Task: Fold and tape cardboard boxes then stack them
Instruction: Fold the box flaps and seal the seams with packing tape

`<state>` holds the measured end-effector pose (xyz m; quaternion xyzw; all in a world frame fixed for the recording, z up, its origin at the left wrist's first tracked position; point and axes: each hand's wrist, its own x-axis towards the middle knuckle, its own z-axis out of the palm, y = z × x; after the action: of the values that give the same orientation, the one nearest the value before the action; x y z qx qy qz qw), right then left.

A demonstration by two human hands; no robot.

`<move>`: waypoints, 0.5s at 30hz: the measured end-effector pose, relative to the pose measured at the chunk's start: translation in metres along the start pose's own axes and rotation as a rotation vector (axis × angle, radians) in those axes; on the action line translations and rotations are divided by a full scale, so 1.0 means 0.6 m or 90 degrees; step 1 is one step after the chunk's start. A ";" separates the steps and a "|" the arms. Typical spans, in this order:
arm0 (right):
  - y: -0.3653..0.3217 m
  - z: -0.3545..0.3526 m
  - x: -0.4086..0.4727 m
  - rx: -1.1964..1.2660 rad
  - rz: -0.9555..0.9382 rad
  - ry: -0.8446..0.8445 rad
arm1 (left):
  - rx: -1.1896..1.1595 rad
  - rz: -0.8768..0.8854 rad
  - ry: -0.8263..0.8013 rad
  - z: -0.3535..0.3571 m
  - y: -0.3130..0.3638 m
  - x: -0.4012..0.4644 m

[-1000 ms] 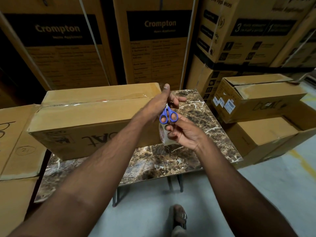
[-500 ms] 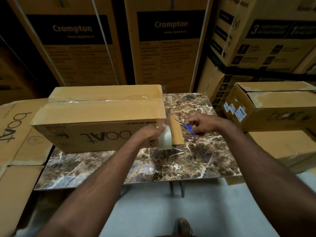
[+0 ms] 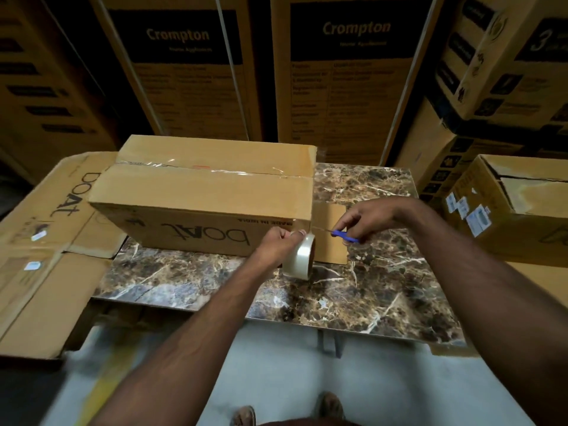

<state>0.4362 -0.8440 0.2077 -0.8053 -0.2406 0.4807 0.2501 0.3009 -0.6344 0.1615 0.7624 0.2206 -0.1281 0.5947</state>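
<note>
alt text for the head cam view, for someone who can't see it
A person's left hand holds a tape roll at the end of a taped cardboard box on a marble table, while the right hand holds blue-handled scissors beside it.

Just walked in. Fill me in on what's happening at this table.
A person is taping a cardboard box shut on a marble-topped table. Clear tape already runs along the top seam. The left hand holds the tape roll at the box's right end, and the right hand holds blue-handled scissors just beside the roll, apparently to cut the strip. Flattened boxes lie to the left, and another closed box sits on the right.
</note>
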 end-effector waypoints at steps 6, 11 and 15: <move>0.001 -0.003 0.011 -0.027 -0.025 -0.027 | -0.081 0.016 0.040 0.004 -0.003 -0.015; -0.016 0.005 0.025 -0.045 -0.048 -0.029 | -0.106 0.016 0.038 0.003 -0.014 -0.018; -0.018 0.004 0.026 -0.051 -0.054 -0.020 | -0.135 0.025 0.031 0.008 -0.012 -0.017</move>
<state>0.4392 -0.8258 0.2033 -0.7961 -0.2975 0.4721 0.2341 0.2890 -0.6394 0.1589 0.7023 0.2319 -0.0738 0.6690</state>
